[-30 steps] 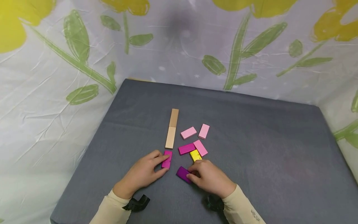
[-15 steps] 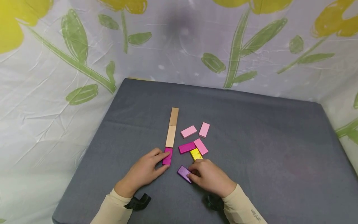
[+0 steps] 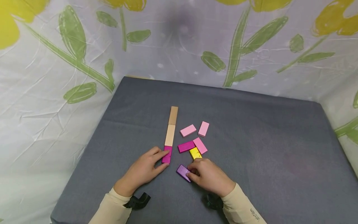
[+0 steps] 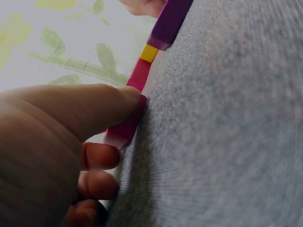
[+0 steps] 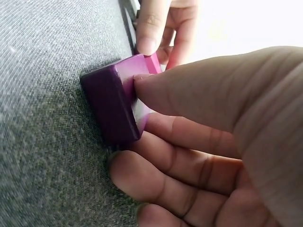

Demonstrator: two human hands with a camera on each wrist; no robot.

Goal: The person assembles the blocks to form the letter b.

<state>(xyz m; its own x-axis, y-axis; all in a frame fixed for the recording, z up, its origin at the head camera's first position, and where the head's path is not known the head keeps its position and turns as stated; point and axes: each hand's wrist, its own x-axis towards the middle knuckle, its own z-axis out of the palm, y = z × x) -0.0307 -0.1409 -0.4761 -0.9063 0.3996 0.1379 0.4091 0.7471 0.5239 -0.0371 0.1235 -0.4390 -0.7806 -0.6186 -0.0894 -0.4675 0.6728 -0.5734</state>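
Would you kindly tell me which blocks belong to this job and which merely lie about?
Seemingly in use: two tan blocks, magenta block held by left hand, purple block in right hand.
Apparently loose: three pink blocks, second magenta block, yellow block.

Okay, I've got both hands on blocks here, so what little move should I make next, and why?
Probably bring the purple block in your right hand toward the near end of the magenta block your left hand holds: that one meets the two tan blocks end to end, while the purple one sits apart, at an angle.
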